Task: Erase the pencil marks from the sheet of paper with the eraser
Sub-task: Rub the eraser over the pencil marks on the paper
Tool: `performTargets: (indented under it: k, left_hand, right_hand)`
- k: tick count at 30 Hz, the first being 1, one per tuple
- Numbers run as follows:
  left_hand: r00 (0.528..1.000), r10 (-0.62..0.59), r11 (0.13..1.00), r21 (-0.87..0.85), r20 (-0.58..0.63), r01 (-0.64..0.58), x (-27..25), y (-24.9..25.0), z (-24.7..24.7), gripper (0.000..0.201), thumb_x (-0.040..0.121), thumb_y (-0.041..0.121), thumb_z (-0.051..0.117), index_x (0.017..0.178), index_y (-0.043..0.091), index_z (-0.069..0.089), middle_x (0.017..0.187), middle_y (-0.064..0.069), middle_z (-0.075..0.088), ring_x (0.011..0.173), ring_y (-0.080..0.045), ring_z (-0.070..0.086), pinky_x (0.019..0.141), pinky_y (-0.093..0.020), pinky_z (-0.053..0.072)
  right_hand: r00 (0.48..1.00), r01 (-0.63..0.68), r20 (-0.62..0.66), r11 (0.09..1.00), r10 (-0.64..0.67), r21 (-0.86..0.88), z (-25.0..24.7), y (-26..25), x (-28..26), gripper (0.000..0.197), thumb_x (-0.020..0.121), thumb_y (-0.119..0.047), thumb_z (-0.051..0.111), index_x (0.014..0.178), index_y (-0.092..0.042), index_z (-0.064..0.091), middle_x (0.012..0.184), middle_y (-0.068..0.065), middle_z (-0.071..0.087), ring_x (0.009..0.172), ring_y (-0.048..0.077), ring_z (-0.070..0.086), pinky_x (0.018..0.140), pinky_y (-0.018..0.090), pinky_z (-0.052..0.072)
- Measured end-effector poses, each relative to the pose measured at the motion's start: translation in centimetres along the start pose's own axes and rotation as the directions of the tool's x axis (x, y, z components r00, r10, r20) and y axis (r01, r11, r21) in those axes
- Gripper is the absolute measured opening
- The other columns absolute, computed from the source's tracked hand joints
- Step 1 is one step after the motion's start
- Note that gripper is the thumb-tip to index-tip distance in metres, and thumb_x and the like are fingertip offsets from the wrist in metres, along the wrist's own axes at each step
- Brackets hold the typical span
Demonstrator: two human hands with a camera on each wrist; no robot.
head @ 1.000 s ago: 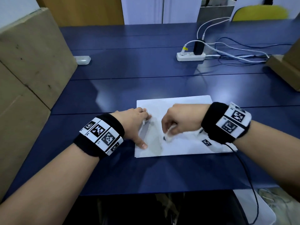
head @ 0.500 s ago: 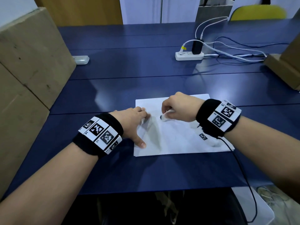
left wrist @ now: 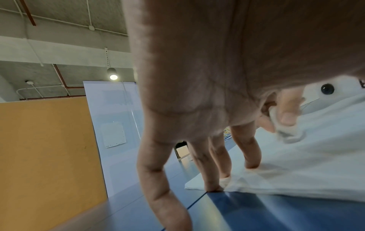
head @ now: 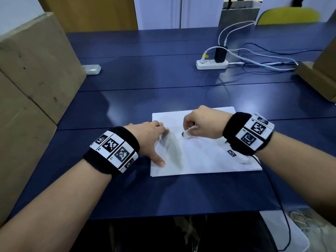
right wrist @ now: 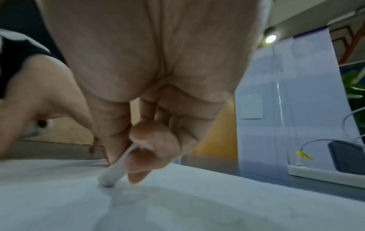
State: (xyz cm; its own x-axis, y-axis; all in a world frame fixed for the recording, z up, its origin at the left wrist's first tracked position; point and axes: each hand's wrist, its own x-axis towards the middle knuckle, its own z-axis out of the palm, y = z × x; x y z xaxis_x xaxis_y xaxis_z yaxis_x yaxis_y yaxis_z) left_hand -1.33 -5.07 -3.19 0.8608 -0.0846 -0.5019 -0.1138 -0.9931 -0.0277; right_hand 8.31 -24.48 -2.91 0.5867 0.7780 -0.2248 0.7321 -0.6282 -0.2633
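Blue table (head: 127,99); left hand (head: 149,137) flat on white sheet (head: 209,157); right hand (head: 203,124) pinches grey-tipped eraser (head: 187,133).

We observe a white sheet of paper (head: 203,157) lying flat at centre frame, its surface slightly rumpled. A white eraser (head: 187,133), dark-tipped, stands tilted with its tip on the sheet's upper middle.

left: cardboard box (head: 32,73) | far: power strip (head: 211,64), cables (head: 263,60) | middle table (head: 145,99): open
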Motion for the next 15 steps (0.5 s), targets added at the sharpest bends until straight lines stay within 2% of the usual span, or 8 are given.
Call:
performTargets:
  k: [3,5,6,7,9,11,13,15]
  left_hand:
    - [0.999,-0.02,1.0,-0.004,-0.045,0.02,0.2,0.4,0.4,0.105,0.061,0.081,0.065,0.146,0.028,0.031,0.147,0.009,0.03,0.132,-0.018,0.038,0.096,-0.054,0.045]
    - [0.998,-0.027,1.0,0.001,-0.056,0.027,0.4,0.7,0.6,0.105,0.06,0.083,0.064,0.144,0.028,0.033,0.141,0.009,0.034,0.128,-0.019,0.041,0.093,-0.052,0.046]
    - [0.998,-0.029,1.0,0.003,-0.059,0.03,0.5,0.8,0.5,0.104,0.06,0.083,0.064,0.143,0.027,0.034,0.138,0.009,0.036,0.126,-0.019,0.042,0.092,-0.05,0.046]
    - [0.998,-0.032,0.999,0.007,-0.06,0.032,0.5,0.9,0.4,0.103,0.059,0.082,0.064,0.141,0.027,0.036,0.135,0.008,0.037,0.124,-0.019,0.043,0.09,-0.049,0.046]
    - [0.997,-0.037,0.999,0.025,-0.065,0.038,0.4,1.1,0.2,0.098,0.06,0.082,0.064,0.136,0.025,0.039,0.131,0.007,0.039,0.122,-0.019,0.045,0.086,-0.045,0.044]
    - [0.997,-0.04,0.997,0.057,-0.068,0.044,0.4,1.2,0.0,0.095,0.061,0.082,0.063,0.133,0.024,0.04,0.13,0.007,0.041,0.121,-0.019,0.044,0.087,-0.045,0.039]
    - [0.996,-0.033,0.994,0.1,-0.079,0.04,0.5,1.2,0.0,0.095,0.061,0.084,0.06,0.133,0.024,0.041,0.131,0.006,0.043,0.123,-0.02,0.042,0.092,-0.047,0.034]
    - [0.997,-0.02,0.991,0.128,-0.076,0.029,0.5,1.3,0.1,0.096,0.062,0.086,0.057,0.135,0.024,0.042,0.134,0.004,0.042,0.125,-0.02,0.039,0.093,-0.047,0.031]
  right_hand:
    - [0.972,0.142,0.184,0.989,-0.146,0.037,0.9,-1.1,-1.9,0.015,0.088,-0.029,0.068,0.102,-0.025,0.072,0.091,-0.006,0.073,0.078,0.015,0.061,0.076,0.026,0.05]
    - [0.933,0.165,0.305,0.979,-0.193,0.117,1.4,-1.7,-2.8,0.014,0.086,-0.029,0.071,0.1,-0.028,0.073,0.087,-0.004,0.075,0.076,0.018,0.067,0.073,0.024,0.051]
    - [0.93,0.155,0.313,0.978,-0.191,0.136,1.3,-1.7,-2.7,0.013,0.086,-0.029,0.071,0.099,-0.028,0.073,0.086,-0.003,0.075,0.076,0.019,0.068,0.073,0.025,0.052]
    - [0.945,0.138,0.279,0.982,-0.169,0.127,1.2,-1.5,-2.3,0.013,0.087,-0.028,0.071,0.1,-0.027,0.073,0.086,-0.003,0.075,0.076,0.02,0.068,0.074,0.027,0.053]
    - [0.988,0.078,0.131,0.996,-0.084,0.054,0.5,-0.7,-1.0,0.014,0.089,-0.027,0.068,0.101,-0.024,0.072,0.09,-0.003,0.075,0.082,0.019,0.066,0.079,0.031,0.054]
    - [1.0,-0.013,-0.012,1.0,0.013,0.006,0.0,0.2,-0.2,0.016,0.09,-0.03,0.064,0.102,-0.021,0.071,0.093,-0.003,0.072,0.088,0.02,0.062,0.081,0.037,0.054]
    - [1.0,-0.003,-0.03,1.0,0.003,0.007,0.0,0.3,-0.2,0.018,0.091,-0.032,0.064,0.103,-0.02,0.071,0.089,-0.004,0.069,0.085,0.019,0.061,0.077,0.033,0.052]
    - [0.992,0.094,0.084,0.995,-0.096,0.019,0.3,-0.3,-1.3,0.015,0.09,-0.027,0.067,0.103,-0.022,0.073,0.082,-0.008,0.067,0.073,0.012,0.057,0.069,0.02,0.045]
